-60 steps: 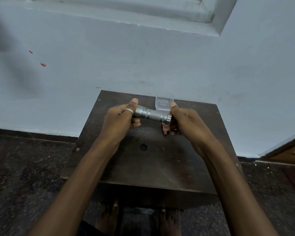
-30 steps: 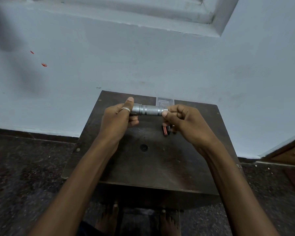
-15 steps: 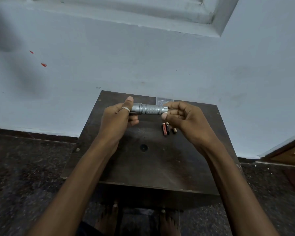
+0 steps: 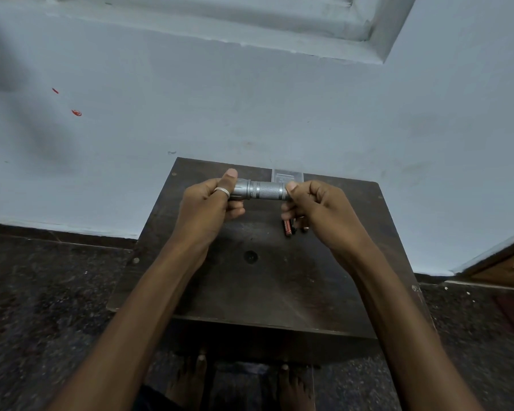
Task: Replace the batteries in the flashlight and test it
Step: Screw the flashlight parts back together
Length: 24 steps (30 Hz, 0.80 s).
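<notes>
Both hands grip the flashlight above the worktop, its long axis left-right: left hand closed round one end, right hand pinching the other.

flashlight: silver, knurled | table: dark brown | batteries: red-black

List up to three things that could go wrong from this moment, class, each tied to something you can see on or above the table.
1. The flashlight is held in the air between the left hand and right hand; a slip while twisting could drop it onto the table.
2. The loose batteries lie just under the right hand and may get knocked and roll off.
3. The clear plastic case sits at the table's far edge and could be pushed off.
</notes>
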Available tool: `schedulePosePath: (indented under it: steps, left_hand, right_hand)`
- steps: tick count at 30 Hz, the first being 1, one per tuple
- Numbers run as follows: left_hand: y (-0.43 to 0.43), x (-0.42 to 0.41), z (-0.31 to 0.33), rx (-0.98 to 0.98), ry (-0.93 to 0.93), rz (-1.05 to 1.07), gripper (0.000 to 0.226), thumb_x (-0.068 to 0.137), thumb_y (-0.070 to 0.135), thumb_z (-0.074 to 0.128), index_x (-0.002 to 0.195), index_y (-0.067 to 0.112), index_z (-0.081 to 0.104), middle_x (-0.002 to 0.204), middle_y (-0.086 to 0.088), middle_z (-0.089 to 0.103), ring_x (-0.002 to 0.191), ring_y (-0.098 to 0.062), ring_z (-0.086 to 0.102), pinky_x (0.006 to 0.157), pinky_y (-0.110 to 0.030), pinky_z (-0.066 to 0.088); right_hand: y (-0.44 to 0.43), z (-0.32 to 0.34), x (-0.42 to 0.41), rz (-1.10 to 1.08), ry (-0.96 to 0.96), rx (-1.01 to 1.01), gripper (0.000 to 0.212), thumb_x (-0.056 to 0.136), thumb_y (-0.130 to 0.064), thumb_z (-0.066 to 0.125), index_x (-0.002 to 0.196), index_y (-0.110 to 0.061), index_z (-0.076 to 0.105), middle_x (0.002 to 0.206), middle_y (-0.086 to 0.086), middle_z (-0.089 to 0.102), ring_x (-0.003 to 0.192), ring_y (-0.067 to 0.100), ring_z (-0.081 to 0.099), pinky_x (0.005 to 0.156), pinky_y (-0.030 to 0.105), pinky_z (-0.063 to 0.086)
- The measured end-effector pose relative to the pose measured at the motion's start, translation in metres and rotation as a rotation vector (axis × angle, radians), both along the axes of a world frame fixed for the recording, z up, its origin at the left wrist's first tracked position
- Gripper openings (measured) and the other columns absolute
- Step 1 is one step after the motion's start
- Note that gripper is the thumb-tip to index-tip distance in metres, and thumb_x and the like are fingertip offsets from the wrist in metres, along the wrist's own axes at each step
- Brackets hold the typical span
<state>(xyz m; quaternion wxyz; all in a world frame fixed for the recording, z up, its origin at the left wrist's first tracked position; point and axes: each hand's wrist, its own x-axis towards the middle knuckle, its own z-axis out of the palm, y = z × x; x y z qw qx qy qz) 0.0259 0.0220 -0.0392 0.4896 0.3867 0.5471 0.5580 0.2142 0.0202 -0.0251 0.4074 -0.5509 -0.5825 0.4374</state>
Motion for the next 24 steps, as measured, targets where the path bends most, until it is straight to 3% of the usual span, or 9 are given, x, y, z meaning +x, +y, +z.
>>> schedulePosePath:
  steps: [3, 7, 14, 20, 24]
  left_hand:
    - [-0.001, 0.002, 0.001, -0.013, -0.067, -0.018, 0.028, 0.097, 0.035, 0.059, 0.092, 0.01, 0.071, 0.081, -0.005, 0.068, 0.068, -0.007, 0.065, 0.067, -0.021, 0.057]
    - [-0.002, 0.006, 0.002, -0.023, -0.182, -0.051, 0.026, 0.096, 0.031, 0.062, 0.096, 0.007, 0.069, 0.082, -0.004, 0.068, 0.069, -0.008, 0.067, 0.071, -0.021, 0.057]
    - [-0.005, 0.006, 0.005, -0.018, -0.198, -0.113, 0.027, 0.095, 0.028, 0.064, 0.106, 0.004, 0.068, 0.094, -0.008, 0.072, 0.084, -0.015, 0.072, 0.077, -0.024, 0.058]
    - [-0.008, 0.008, 0.008, -0.01, -0.198, -0.114, 0.019, 0.093, 0.021, 0.067, 0.105, 0.006, 0.068, 0.094, -0.007, 0.073, 0.089, -0.02, 0.074, 0.079, -0.026, 0.059]
    - [-0.01, 0.008, 0.008, -0.004, -0.168, -0.128, 0.019, 0.093, 0.017, 0.066, 0.106, 0.004, 0.068, 0.095, -0.007, 0.073, 0.091, -0.02, 0.073, 0.084, -0.03, 0.059]
  right_hand:
    - [0.0, 0.001, -0.007, -0.084, 0.217, -0.013, 0.025, 0.099, -0.027, 0.061, 0.11, -0.004, 0.061, 0.095, 0.017, 0.076, 0.085, 0.022, 0.076, 0.069, 0.03, 0.058]
    - [-0.006, 0.004, -0.023, -0.272, 0.489, -0.012, 0.036, 0.095, -0.023, 0.067, 0.122, -0.005, 0.051, 0.094, 0.02, 0.076, 0.089, 0.028, 0.076, 0.075, 0.029, 0.061]
    - [-0.007, -0.003, -0.04, -0.431, 0.516, 0.098, 0.032, 0.089, -0.02, 0.075, 0.112, -0.006, 0.058, 0.086, 0.021, 0.075, 0.082, 0.031, 0.076, 0.082, 0.042, 0.063]
    - [-0.009, 0.0, -0.043, -0.464, 0.592, 0.099, 0.031, 0.086, -0.017, 0.078, 0.106, -0.01, 0.056, 0.078, 0.012, 0.073, 0.082, 0.032, 0.076, 0.074, 0.036, 0.061]
    - [-0.012, 0.003, -0.044, -0.438, 0.632, 0.077, 0.039, 0.084, -0.016, 0.081, 0.109, -0.006, 0.053, 0.077, 0.012, 0.07, 0.082, 0.031, 0.075, 0.074, 0.039, 0.063]
